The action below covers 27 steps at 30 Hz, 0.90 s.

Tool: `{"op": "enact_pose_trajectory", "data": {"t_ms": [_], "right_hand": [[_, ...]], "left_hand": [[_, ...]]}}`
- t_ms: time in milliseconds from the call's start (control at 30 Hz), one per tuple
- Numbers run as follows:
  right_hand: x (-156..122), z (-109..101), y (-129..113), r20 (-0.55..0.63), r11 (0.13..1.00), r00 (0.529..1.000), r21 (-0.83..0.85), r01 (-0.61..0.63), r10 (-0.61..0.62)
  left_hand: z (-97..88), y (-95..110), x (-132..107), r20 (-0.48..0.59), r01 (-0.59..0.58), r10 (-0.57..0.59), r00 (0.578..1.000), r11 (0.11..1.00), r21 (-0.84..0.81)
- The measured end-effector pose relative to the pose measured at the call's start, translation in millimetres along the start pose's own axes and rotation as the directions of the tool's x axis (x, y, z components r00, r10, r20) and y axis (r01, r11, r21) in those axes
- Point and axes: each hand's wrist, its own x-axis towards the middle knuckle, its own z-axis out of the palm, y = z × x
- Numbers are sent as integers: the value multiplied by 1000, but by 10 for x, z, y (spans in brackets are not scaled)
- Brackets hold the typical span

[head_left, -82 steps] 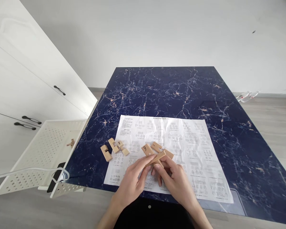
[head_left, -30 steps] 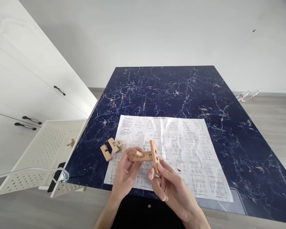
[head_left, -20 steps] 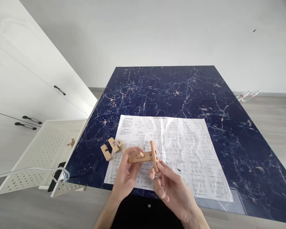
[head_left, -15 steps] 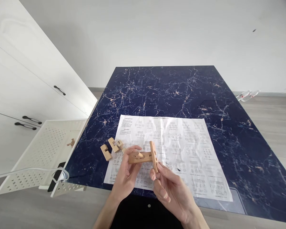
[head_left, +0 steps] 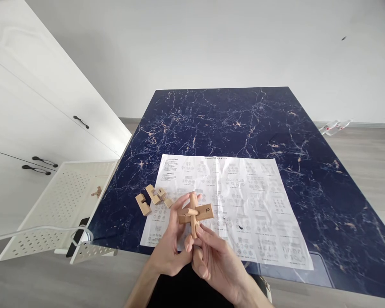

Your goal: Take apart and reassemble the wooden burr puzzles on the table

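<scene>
Several light wooden puzzle pieces are crossed together in front of me. A flat piece marked 2 (head_left: 206,211) lies sideways, with a round-ended piece (head_left: 188,211) sticking out toward me. Across its middle stands an upright wooden bar (head_left: 193,230). My left hand (head_left: 173,244) is closed around the left side of this cluster, its fingertips behind it and partly hidden. My right hand (head_left: 216,256) pinches the lower end of the upright bar between thumb and fingers. To the left, loose notched puzzle pieces (head_left: 143,205) lie on the table and sheet edge, one marked 3 (head_left: 161,191).
A creased printed sheet (head_left: 263,192) with diagrams lies under my hands on the dark blue marbled table (head_left: 218,124). At left, a white perforated bin (head_left: 51,201) holds another small wooden piece (head_left: 96,192) and a pale cable (head_left: 45,229) passes across. White cabinets (head_left: 51,94) stand behind it.
My right hand has moved left, carrying the upright bar from the right end of the piece marked 2 to its middle. The marked end now sticks out on the right.
</scene>
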Motion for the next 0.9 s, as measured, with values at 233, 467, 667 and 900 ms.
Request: {"op": "enact_pose_trajectory", "data": {"t_ms": [233, 467, 667, 900], "right_hand": [[-37, 38, -5, 53, 990, 998, -138, 26, -18], [-76, 94, 28, 69, 931, 995, -352, 95, -76], [-92, 118, 11, 103, 895, 992, -434, 107, -69], [-82, 107, 14, 113, 872, 989, -469, 139, -97]], "left_hand": [[-47, 1, -2, -63, -20, 14, 998, 995, -98], [-76, -12, 62, -81, 75, -99, 992, 963, -260], [-99, -65, 70, -37, 41, -55, 998, 949, -313], [-116, -41, 76, -45, -21, 5, 999, 935, -354]]}}
